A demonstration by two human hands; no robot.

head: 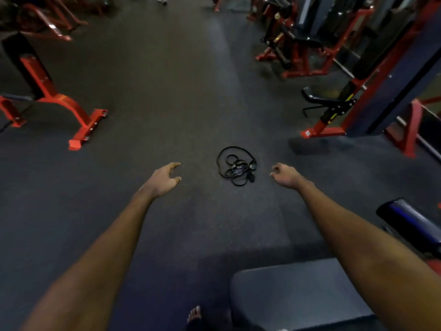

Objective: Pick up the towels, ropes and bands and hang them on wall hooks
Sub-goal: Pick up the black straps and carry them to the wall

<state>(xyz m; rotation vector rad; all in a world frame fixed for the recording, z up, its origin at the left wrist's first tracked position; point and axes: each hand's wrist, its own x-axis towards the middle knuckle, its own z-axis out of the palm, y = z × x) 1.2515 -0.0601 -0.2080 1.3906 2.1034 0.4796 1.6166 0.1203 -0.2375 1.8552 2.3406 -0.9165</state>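
Observation:
A black rope or band [236,166] lies in a loose tangle of loops on the dark gym floor, in the middle of the view. My left hand [165,179] reaches out to the left of it, fingers relaxed and spread, holding nothing. My right hand [285,175] hovers to the right of the tangle with fingers loosely curled and empty. Neither hand touches the rope. No towels or wall hooks are in view.
Red-framed gym machines stand at the left [71,111] and along the right [338,115]. A grey padded bench [298,297] sits at the bottom right, with a dark blue pad [410,223] beyond it. My bare foot [194,315] shows at the bottom.

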